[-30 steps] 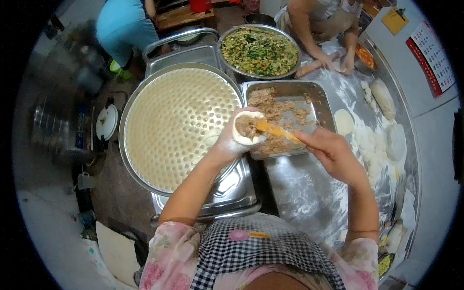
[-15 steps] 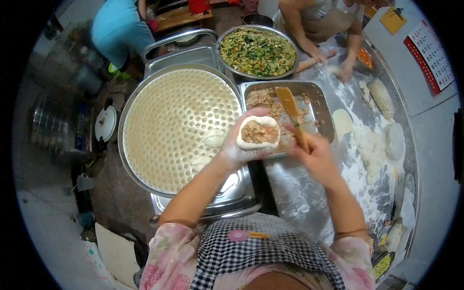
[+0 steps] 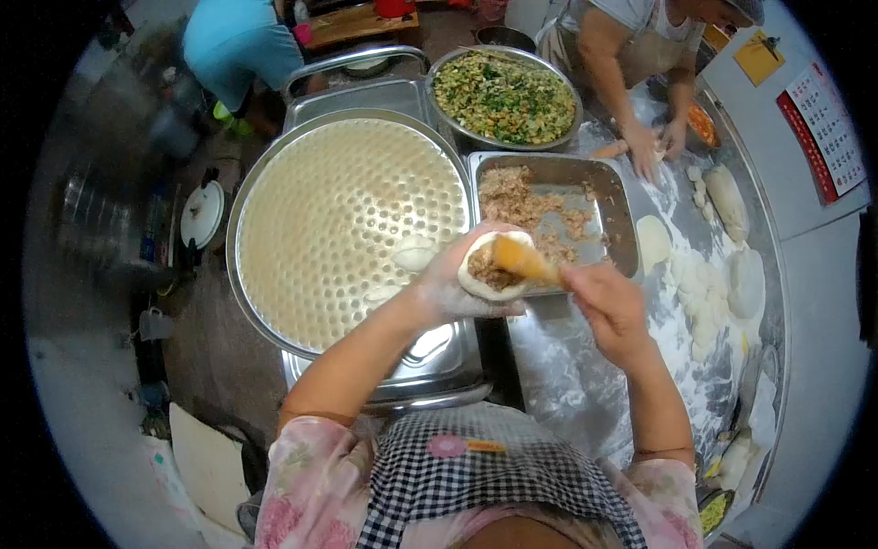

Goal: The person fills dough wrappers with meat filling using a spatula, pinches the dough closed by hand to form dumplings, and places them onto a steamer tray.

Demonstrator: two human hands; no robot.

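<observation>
My left hand cups a round white dough wrapper with brown minced filling inside. Its fingers curl around the dough from below. In my right hand is the handle of a flat yellow-brown spatula, blurred by motion, whose blade lies over the filling in the wrapper. Just beyond both hands is a rectangular metal pan partly filled with minced filling. To the left, a large round perforated tray carries two shaped dough pieces, one near my left wrist and another partly behind my forearm.
A big bowl of chopped green-and-yellow filling stands behind the pan. On the floured metal table lie a flat wrapper, dough pieces and a dough roll. A co-worker's hands handle dough. Another person bends at upper left.
The spatula has swung left and down from beside the wrapper onto its filling. My left hand has tilted the wrapper slightly. The co-worker's hands have come closer together.
</observation>
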